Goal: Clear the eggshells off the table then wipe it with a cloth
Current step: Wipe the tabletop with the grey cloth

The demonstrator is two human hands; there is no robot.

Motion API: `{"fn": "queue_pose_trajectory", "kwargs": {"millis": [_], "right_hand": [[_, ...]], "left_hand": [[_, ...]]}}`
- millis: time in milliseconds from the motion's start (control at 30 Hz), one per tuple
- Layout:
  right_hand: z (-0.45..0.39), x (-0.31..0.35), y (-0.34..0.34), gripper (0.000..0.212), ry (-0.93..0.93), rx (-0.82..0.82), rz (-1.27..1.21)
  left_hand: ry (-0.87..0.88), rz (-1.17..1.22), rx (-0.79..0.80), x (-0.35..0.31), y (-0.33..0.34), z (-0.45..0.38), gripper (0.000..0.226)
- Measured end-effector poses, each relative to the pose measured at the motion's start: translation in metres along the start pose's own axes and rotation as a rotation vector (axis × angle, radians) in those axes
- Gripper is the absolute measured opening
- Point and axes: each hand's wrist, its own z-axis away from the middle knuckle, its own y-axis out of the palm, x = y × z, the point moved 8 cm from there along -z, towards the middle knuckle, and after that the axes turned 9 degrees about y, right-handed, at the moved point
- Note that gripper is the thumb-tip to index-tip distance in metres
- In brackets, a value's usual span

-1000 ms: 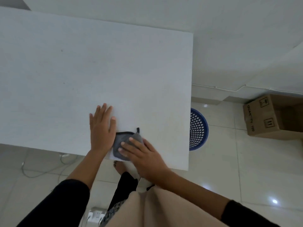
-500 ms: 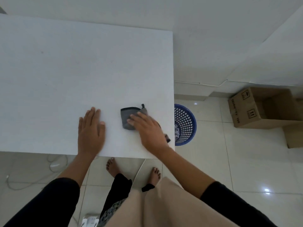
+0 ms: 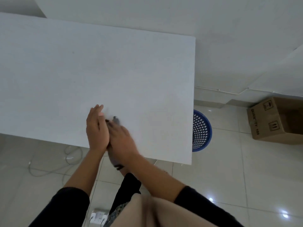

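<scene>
The white table [image 3: 98, 66] fills the upper left; I see no eggshells on it. My right hand [image 3: 123, 140] presses a grey cloth [image 3: 116, 120] onto the table near its front edge. Part of the cloth sticks out past the fingertips, and another part hangs over the edge below the wrist. My left hand [image 3: 96, 128] stands on its side with fingers together, touching the left of my right hand and the cloth. Both hands are blurred by motion.
A blue perforated basket [image 3: 202, 130] stands on the floor under the table's right edge. An open cardboard box [image 3: 275, 119] lies at the right by the wall. A cable [image 3: 49, 163] and a power strip [image 3: 98, 217] lie on the tiles near my feet.
My right hand has slid the cloth leftward until it meets my left hand, which has turned from flat on the table onto its side. The camera has shifted as well.
</scene>
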Motion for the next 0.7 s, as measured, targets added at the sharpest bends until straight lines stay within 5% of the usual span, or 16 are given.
{"fn": "queue_pose_trajectory", "kwargs": {"millis": [133,267,433,567,633,700], "right_hand": [[-0.008,-0.002,0.034,0.057,-0.041,0.041,0.261],[-0.05,-0.032,0.013,0.052,0.036,0.032,0.301],[-0.086,-0.162,-0.086,0.053,0.399,-0.238,0.225],[-0.024,-0.27,-0.176,0.04,0.764,-0.459,0.073],[0.017,-0.269,-0.197,0.035,0.964,-0.603,-0.04],[0.029,-0.212,-0.186,0.038,0.829,-0.639,-0.055]], "left_hand": [[0.129,-0.28,0.283,0.023,0.002,0.004,0.059],[0.184,-0.483,0.366,0.037,0.008,0.005,0.066],[0.192,-0.667,0.386,0.053,0.013,0.012,0.062],[0.193,-0.655,0.362,0.049,0.013,0.011,0.06],[0.197,-0.648,0.354,0.048,0.012,0.011,0.059],[0.198,-0.65,0.358,0.048,0.011,0.012,0.058]]}}
